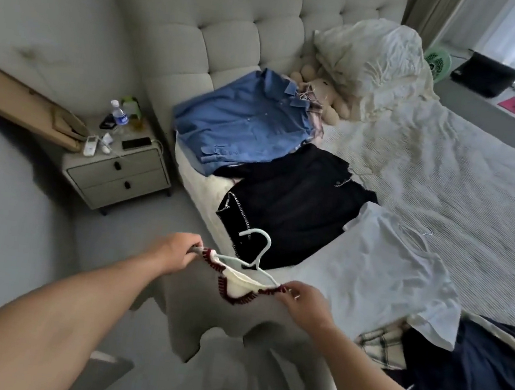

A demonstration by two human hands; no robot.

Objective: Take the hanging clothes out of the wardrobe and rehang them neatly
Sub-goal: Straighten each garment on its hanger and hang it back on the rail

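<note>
Hanger [254, 256] and cream top [233, 316] sit between my hands, long axis running left to right, hook pointing toward the bed [447, 187]. My left hand [176, 254] grips one shoulder, my right hand [304, 302] pinches the other. Bed edge lies just ahead; floor room opens on my left.

Both hands hold a pale top [230, 319] with dark red neck trim on a white hanger [254, 260]: the left hand [176, 251] grips one shoulder at 9 o'clock, the right hand [304, 302] pinches the other at 3 o'clock. On the bed [449, 174] toward 12 o'clock lie a blue shirt [246, 121], a black garment [291, 199] and a white T-shirt [380, 270]. A nightstand [118, 173] stands at 10 o'clock.
</note>
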